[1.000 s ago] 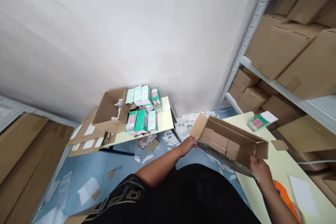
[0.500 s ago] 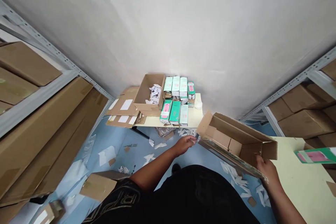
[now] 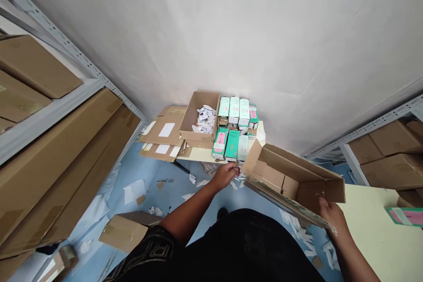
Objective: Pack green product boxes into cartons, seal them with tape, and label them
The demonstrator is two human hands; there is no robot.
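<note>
Carton [image 3: 292, 185] at 4 o'clock hangs from right hand [image 3: 333, 217] alone now — fingers gripping its wall near the 4 o'clock corner. Left hand [image 3: 225, 175] has let go, so it's freed: fingers curled, can't tell if they hold anything. Second ago both gripped it. View's swung left — green boxes [image 3: 232, 145] now 12 o'clock of left hand.

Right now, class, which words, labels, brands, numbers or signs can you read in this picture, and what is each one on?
"R": outlined letter on the dark sleeve; the lettering beside it is unclear.
Green boxes: print too small to read.
White labels on the flat cardboard: nothing readable.
Held carton: no readable text shows.
</note>
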